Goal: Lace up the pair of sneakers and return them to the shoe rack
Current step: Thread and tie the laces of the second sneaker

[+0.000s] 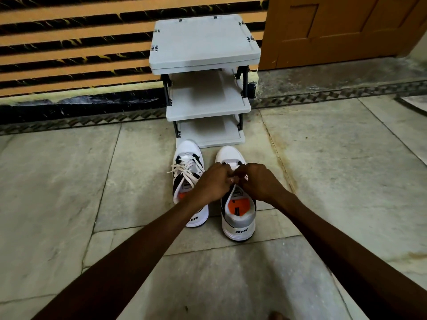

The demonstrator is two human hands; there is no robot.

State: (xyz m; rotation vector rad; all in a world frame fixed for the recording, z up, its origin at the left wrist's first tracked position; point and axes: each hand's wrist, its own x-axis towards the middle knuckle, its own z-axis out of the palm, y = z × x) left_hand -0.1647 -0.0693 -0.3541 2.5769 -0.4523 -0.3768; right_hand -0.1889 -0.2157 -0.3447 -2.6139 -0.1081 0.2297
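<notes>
I see both sneakers on the floor just before the shoe rack (pixel 204 72). My left hand (pixel 213 181) and right hand (pixel 258 181) pinch the right sneaker's (pixel 239 218) lace (pixel 235 179); I judge tying comes next, needing steady tension.

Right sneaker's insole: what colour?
Orange with a dark mark, on the right sneaker's insole, seen in the head view.

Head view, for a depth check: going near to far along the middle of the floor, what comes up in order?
right sneaker → hands, left and right, on its laces → shoe rack → striped wall
</notes>
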